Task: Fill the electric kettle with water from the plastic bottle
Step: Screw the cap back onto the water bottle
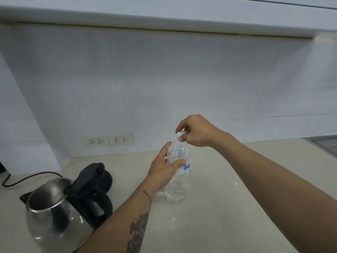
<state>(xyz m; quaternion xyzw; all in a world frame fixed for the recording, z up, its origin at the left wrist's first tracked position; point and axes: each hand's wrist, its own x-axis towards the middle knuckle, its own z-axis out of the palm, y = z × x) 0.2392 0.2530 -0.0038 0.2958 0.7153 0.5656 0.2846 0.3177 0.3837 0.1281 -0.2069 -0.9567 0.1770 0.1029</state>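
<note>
My left hand [162, 172] wraps the clear plastic water bottle [177, 181] to steady it; my right hand [196, 131] pinches its white cap [181, 132] to unscrew; the steel kettle [54, 214] waits open-lidded.

Both bare forearms reach forward from the lower edge of the view. The left hand [162, 170] is curled, thumb across the near side and fingers wrapped behind, its forearm tattooed. The right hand [196, 131] sits higher, wrist bent, with thumb and forefinger pinched together at their tips, the other fingers tucked under
</note>
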